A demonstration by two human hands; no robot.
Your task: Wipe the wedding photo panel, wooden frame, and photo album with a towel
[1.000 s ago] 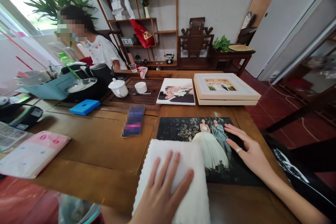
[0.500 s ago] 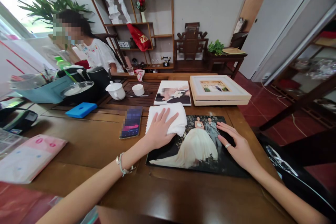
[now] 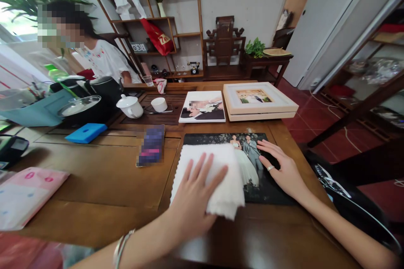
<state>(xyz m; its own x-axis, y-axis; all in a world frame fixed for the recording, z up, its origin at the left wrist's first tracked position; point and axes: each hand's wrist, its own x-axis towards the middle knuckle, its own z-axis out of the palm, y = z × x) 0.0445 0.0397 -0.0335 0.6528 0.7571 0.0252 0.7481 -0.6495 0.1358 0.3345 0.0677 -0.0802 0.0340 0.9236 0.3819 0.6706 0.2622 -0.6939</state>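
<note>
A dark wedding photo panel (image 3: 252, 164) lies flat on the wooden table, showing a couple, the one in a wide white dress. My left hand (image 3: 195, 197) rests flat on a white cloth (image 3: 221, 180), fingers spread. The cloth covers the left part of the panel and hangs over its near edge. My right hand (image 3: 280, 168), with a ring on one finger, touches the right side of the panel, its fingers stretched out and slightly apart.
Behind the panel lie a smaller photo board (image 3: 203, 107) and a boxed picture frame (image 3: 260, 101). Left of the cloth is a phone (image 3: 151, 147). Farther left are a white teapot (image 3: 130, 106), a cup (image 3: 159, 104) and a blue block (image 3: 86, 133). A person (image 3: 104, 59) sits across the table.
My left hand has drawn the cloth toward me, from the panel's far left corner down to its near edge. My right hand stays at the panel's right side. The view has shifted slightly.
</note>
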